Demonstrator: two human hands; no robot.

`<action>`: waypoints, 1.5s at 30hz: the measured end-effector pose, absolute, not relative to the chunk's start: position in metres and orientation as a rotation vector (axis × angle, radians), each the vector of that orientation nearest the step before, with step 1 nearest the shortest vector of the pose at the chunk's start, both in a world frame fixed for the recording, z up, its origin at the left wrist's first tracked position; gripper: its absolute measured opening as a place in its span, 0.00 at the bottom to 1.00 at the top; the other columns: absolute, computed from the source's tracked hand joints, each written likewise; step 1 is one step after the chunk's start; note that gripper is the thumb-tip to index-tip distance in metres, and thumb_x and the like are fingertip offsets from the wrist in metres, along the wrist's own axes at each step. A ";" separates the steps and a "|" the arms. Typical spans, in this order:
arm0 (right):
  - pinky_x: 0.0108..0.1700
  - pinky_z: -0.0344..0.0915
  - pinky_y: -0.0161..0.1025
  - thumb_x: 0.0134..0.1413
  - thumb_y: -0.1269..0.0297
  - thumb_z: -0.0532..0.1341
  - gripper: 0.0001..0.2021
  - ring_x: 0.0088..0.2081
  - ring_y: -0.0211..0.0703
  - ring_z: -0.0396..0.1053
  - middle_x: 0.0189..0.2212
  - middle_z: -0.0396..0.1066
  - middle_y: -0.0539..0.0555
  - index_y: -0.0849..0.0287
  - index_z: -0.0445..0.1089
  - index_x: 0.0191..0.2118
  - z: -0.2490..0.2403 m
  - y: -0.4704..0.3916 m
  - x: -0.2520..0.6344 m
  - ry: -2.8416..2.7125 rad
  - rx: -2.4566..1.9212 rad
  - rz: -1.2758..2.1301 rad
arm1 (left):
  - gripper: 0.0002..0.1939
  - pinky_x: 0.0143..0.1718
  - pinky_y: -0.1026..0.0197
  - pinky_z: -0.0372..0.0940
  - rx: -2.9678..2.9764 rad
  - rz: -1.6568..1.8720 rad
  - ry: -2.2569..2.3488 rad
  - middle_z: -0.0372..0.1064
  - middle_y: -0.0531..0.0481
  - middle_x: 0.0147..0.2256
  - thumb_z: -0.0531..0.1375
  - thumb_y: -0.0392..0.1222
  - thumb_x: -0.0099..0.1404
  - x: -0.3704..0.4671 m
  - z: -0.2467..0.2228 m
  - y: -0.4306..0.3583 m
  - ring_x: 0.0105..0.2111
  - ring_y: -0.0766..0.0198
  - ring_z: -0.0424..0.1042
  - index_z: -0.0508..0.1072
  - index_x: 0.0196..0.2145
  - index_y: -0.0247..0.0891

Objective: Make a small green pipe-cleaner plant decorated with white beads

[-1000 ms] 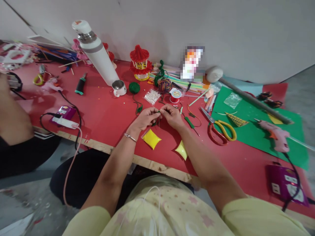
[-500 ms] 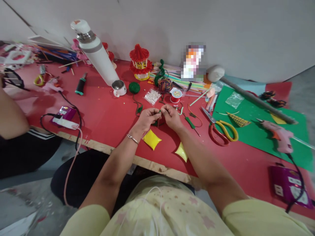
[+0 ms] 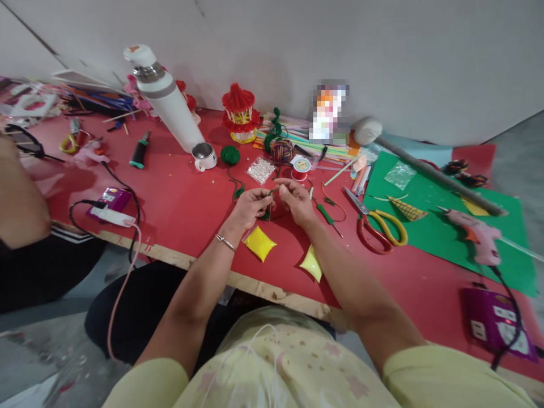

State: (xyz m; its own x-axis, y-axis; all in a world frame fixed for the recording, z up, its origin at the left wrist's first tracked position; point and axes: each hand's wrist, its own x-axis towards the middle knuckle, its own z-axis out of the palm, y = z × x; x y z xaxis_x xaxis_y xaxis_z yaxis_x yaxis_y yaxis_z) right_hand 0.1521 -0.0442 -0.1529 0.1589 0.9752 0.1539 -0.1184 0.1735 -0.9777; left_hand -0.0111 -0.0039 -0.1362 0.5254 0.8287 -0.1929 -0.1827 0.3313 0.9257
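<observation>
Pinching green yarn [image 3: 272,193] in our left hand [image 3: 251,208], we hold it above the surface [image 3: 182,198], near the bright yellow packet [image 3: 260,243]. Our right hand [image 3: 300,202] is just beside; its grip we cannot tell.

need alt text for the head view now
A person's left hand pinches a thin green strand over a red table, the right hand close beside it. Yellow packets lie nearer the body; scissors and a pink glue gun lie to the right, a white bottle stands left.
</observation>
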 end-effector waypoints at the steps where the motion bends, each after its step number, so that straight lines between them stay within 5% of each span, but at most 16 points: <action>1: 0.32 0.66 0.36 0.57 0.44 0.67 0.20 0.29 0.36 0.67 0.33 0.73 0.49 0.52 0.76 0.47 -0.152 -0.044 0.152 -1.134 -1.061 1.008 | 0.20 0.18 0.70 0.44 1.023 0.749 0.756 0.68 0.54 0.25 0.76 0.49 0.49 -0.011 -0.137 -0.003 0.18 0.77 0.55 0.75 0.31 0.34; 5: 0.45 0.71 0.43 0.54 0.47 0.69 0.16 0.36 0.43 0.72 0.33 0.77 0.52 0.55 0.79 0.37 -0.151 -0.044 0.151 -1.210 -1.123 0.889 | 0.20 0.17 0.70 0.45 1.020 0.765 0.756 0.68 0.54 0.25 0.76 0.49 0.49 -0.011 -0.140 -0.001 0.18 0.78 0.55 0.75 0.32 0.34; 15: 0.45 0.70 0.42 0.59 0.54 0.65 0.11 0.36 0.42 0.73 0.32 0.78 0.52 0.56 0.79 0.36 -0.152 -0.042 0.151 -1.229 -1.189 0.794 | 0.19 0.16 0.69 0.48 1.058 0.815 0.826 0.68 0.55 0.26 0.73 0.49 0.52 -0.008 -0.144 -0.002 0.19 0.74 0.59 0.73 0.34 0.36; 19: 0.45 0.69 0.42 0.60 0.54 0.63 0.12 0.38 0.44 0.72 0.33 0.76 0.53 0.57 0.77 0.34 -0.151 -0.040 0.151 -1.290 -1.240 0.674 | 0.14 0.24 0.68 0.57 1.317 0.976 0.976 0.69 0.54 0.27 0.70 0.45 0.56 -0.008 -0.141 -0.002 0.24 0.71 0.64 0.76 0.37 0.36; 28: 0.15 0.59 0.31 0.58 0.40 0.62 0.21 0.17 0.36 0.69 0.22 0.72 0.44 0.53 0.63 0.40 -0.151 -0.039 0.142 -1.022 -1.140 1.318 | 0.05 0.28 0.66 0.57 1.720 1.061 1.126 0.67 0.54 0.24 0.65 0.41 0.59 -0.014 -0.131 -0.003 0.24 0.69 0.62 0.80 0.33 0.38; 35: 0.16 0.66 0.30 0.57 0.41 0.63 0.21 0.19 0.36 0.73 0.26 0.76 0.46 0.54 0.64 0.39 -0.147 -0.041 0.135 -1.023 -1.134 1.284 | 0.10 0.26 0.65 0.54 1.671 1.030 1.112 0.61 0.57 0.20 0.66 0.44 0.59 -0.017 -0.137 0.001 0.22 0.70 0.57 0.82 0.36 0.37; 45: 0.21 0.73 0.31 0.56 0.40 0.65 0.22 0.22 0.36 0.76 0.29 0.78 0.48 0.55 0.65 0.39 -0.149 -0.043 0.133 -1.024 -1.131 1.323 | 0.07 0.27 0.66 0.57 1.667 1.042 1.178 0.67 0.54 0.22 0.62 0.40 0.59 -0.020 -0.133 0.002 0.24 0.68 0.62 0.81 0.32 0.38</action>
